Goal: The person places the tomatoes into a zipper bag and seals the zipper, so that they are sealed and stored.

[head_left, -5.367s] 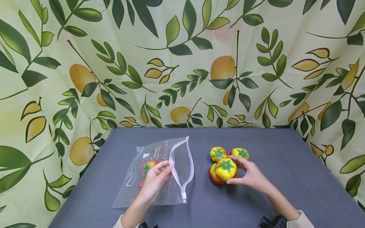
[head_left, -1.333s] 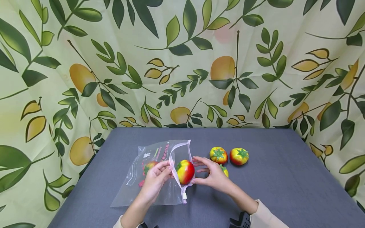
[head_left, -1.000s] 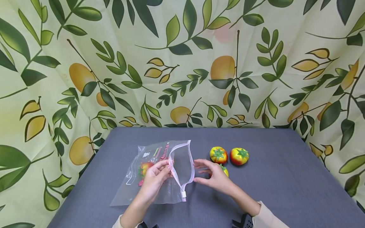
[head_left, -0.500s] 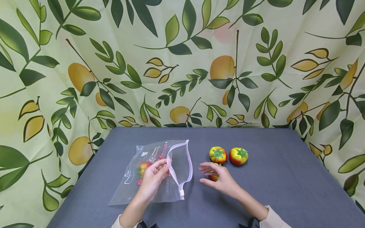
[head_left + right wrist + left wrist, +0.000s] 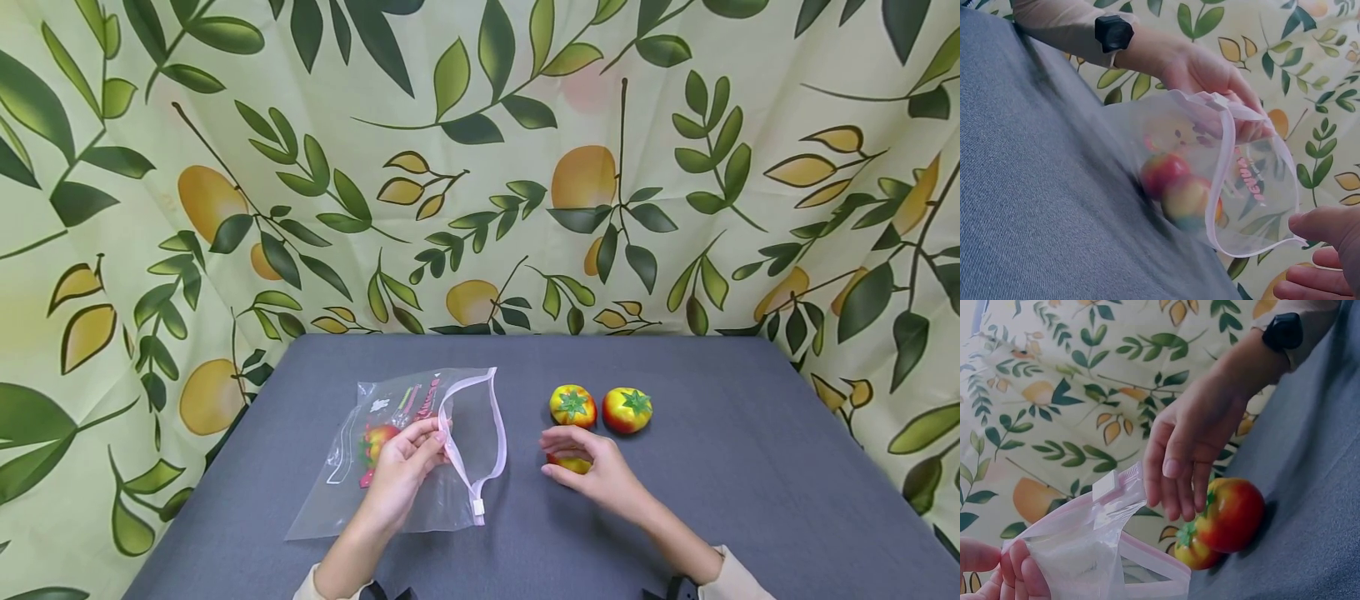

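Note:
My left hand [image 5: 401,471] pinches the near edge of the mouth of a clear plastic zip bag [image 5: 500,421] with a pale pink rim and a white slider [image 5: 478,507]. The bag's mouth gapes toward the right. Inside it, the right wrist view shows two red-and-yellow persimmon-like fruits [image 5: 1188,200]. My right hand [image 5: 600,471] is held just over a similar fruit [image 5: 573,463], which it partly hides; its fingers are loosely bent, and no grip on the fruit is visible. Behind that hand sit two more such fruits, one on the left [image 5: 573,406] and one on the right [image 5: 627,410], with green leafy tops.
A grey cloth-covered table [image 5: 720,417] bears everything. At its back and sides hangs a curtain [image 5: 480,208] printed with leaves and orange fruit. Each wrist carries a black device, as with the left one [image 5: 1114,33].
The right hand took a fruit from the group to the bag's mouth, and it went in. Since then the right hand has drawn back rightward to the nearest fruit. The left hand kept pinching the bag.

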The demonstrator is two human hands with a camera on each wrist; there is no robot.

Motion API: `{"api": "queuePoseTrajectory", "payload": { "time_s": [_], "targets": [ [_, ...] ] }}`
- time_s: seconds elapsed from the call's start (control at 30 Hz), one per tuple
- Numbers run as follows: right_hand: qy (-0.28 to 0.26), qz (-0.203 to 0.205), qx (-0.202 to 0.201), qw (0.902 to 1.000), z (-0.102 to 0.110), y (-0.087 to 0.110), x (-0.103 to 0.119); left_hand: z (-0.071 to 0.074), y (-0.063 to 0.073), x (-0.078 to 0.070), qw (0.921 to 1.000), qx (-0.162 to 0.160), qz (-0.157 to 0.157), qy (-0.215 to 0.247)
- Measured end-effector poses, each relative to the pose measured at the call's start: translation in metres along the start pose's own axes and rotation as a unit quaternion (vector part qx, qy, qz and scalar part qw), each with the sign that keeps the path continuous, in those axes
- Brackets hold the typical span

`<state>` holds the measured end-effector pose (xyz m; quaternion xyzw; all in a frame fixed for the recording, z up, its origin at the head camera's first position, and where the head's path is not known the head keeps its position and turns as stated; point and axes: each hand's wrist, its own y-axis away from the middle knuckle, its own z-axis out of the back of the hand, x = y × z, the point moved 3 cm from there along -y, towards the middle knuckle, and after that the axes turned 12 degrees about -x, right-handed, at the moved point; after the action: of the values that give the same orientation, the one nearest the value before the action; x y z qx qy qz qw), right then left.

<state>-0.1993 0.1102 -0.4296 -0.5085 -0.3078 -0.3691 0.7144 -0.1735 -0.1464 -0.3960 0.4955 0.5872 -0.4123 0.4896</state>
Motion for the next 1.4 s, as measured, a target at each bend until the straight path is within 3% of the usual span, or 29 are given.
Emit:
{"api": "queuePoseTrajectory", "payload": {
  "time_s": [0.33, 0.77, 1.0, 1.4],
  "targets": [
    [0.016, 0.018, -0.018, 0.9996, 0.011, 0.000, 0.001, -0.001, 0.000, 0.001, 1.0000, 0.001, 0.004, 0.000],
    [0.053, 0.001, -0.041, 0.9978, 0.027, 0.000, -0.003, -0.002, 0.000, 0.002, 1.0000, 0.008, 0.000, 0.000],
    [0.065, 0.017, -0.059, 0.9960, 0.033, 0.001, -0.004, -0.002, 0.000, 0.002, 1.0000, 0.006, 0.001, 0.001],
    [0.079, 0.010, -0.071, 0.9943, 0.044, 0.004, -0.013, -0.002, 0.000, 0.002, 1.0000, 0.010, -0.001, 0.000]
  ]
}}
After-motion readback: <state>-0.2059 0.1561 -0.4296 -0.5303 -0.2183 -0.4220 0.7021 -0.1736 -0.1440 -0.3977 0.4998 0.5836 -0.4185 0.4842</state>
